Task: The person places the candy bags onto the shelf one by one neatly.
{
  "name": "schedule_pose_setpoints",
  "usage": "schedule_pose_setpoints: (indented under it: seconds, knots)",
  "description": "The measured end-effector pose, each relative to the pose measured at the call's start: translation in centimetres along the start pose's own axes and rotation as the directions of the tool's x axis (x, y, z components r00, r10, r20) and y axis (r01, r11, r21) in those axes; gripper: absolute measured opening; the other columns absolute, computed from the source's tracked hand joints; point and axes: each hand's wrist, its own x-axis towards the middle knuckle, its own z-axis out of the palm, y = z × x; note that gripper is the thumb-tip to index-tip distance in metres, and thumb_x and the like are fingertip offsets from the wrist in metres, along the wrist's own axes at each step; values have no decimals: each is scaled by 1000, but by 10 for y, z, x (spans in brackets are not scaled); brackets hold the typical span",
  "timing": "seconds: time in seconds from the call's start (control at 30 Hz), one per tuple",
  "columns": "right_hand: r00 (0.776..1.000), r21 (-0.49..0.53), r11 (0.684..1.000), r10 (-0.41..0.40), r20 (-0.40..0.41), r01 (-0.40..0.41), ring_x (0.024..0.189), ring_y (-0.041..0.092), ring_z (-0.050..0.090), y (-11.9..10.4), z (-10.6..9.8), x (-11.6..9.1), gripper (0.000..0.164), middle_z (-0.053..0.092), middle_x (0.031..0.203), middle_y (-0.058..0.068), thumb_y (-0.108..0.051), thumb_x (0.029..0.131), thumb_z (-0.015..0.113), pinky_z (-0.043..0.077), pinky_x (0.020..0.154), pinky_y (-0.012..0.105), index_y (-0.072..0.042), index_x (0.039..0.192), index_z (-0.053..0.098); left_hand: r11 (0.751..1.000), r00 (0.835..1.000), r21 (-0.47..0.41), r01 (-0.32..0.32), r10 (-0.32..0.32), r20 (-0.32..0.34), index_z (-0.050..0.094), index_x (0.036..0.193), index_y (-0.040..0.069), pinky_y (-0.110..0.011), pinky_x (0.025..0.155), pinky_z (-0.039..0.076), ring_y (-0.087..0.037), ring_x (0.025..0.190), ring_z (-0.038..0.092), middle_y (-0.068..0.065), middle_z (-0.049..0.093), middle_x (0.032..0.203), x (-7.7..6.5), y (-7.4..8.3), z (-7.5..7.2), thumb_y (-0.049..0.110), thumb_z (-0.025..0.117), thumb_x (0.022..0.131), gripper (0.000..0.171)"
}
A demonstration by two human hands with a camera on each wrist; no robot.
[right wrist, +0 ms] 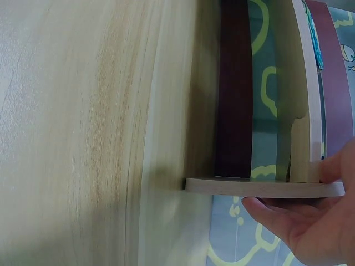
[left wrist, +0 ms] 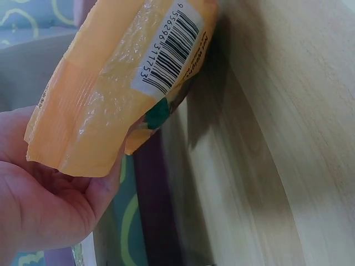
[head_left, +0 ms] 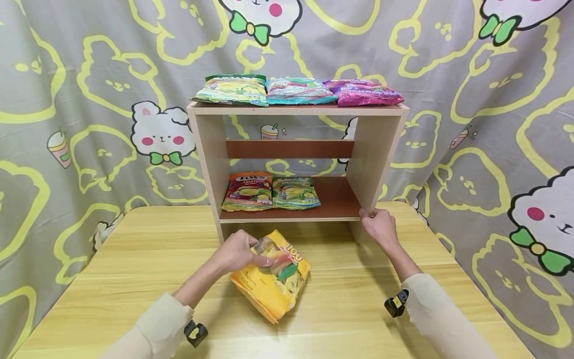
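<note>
My left hand [head_left: 242, 254] grips a yellow candy bag [head_left: 273, 284] by its upper left side, in front of the shelf and above the table. The bag tilts, with fruit pictures and "100" on its face; its barcode [left wrist: 169, 50] shows in the left wrist view. My right hand [head_left: 380, 227] holds the right side panel [head_left: 374, 159] of a small wooden shelf [head_left: 291, 219], where the middle board meets it. In the right wrist view the fingers [right wrist: 277, 221] lie along the panel's outer face. On the middle board lie a red-orange candy bag [head_left: 248, 192] and a green-yellow one [head_left: 296, 193].
Along the shelf's top lie a green-yellow bag [head_left: 232, 89], a turquoise bag [head_left: 299, 91] and a purple bag [head_left: 363, 93]. The shelf stands at the back of a wooden table [head_left: 148, 259]. A patterned grey curtain [head_left: 112, 149] hangs behind and at both sides.
</note>
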Motion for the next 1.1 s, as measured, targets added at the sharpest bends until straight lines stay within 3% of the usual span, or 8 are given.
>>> schedule_pose_setpoints:
  seconds: [0.27, 0.5, 0.83, 1.1]
  knots:
    - [1000, 8, 1000, 8, 6, -8, 66, 27, 52, -1, -1, 0, 47, 56, 61, 6, -39, 100, 50, 39, 52, 33, -3, 76, 66, 1000, 1000, -2, 13, -13, -4, 70, 65, 16, -24, 50, 30, -10, 51, 36, 6, 44, 51, -1, 5, -1, 31, 89, 76, 27]
    - [1000, 10, 1000, 9, 24, -9, 67, 26, 52, -2, -1, 0, 48, 56, 63, 6, -40, 101, 49, 39, 51, 33, -1, 81, 68, 1000, 1000, -5, 23, -23, 0, 67, 61, 15, -24, 48, 30, -8, 49, 37, 7, 47, 48, -2, 13, -1, 30, 89, 77, 30]
    - [1000, 1, 1000, 1, 10, -1, 67, 27, 53, -2, -1, -1, 45, 55, 62, 6, -39, 100, 49, 39, 52, 33, -6, 72, 63, 1000, 1000, -10, -19, 19, 19, 63, 58, 15, -24, 45, 22, -8, 47, 27, 7, 34, 47, 0, 32, -5, 31, 87, 79, 36]
    - [1000, -3, 1000, 3, 15, -3, 70, 28, 54, -2, -2, -1, 48, 61, 68, 11, -40, 100, 49, 40, 53, 32, -2, 79, 68, 997, 997, -51, -65, 67, 39, 62, 59, 15, -22, 45, 30, -8, 45, 44, 5, 50, 48, 5, 58, -13, 30, 85, 81, 36]
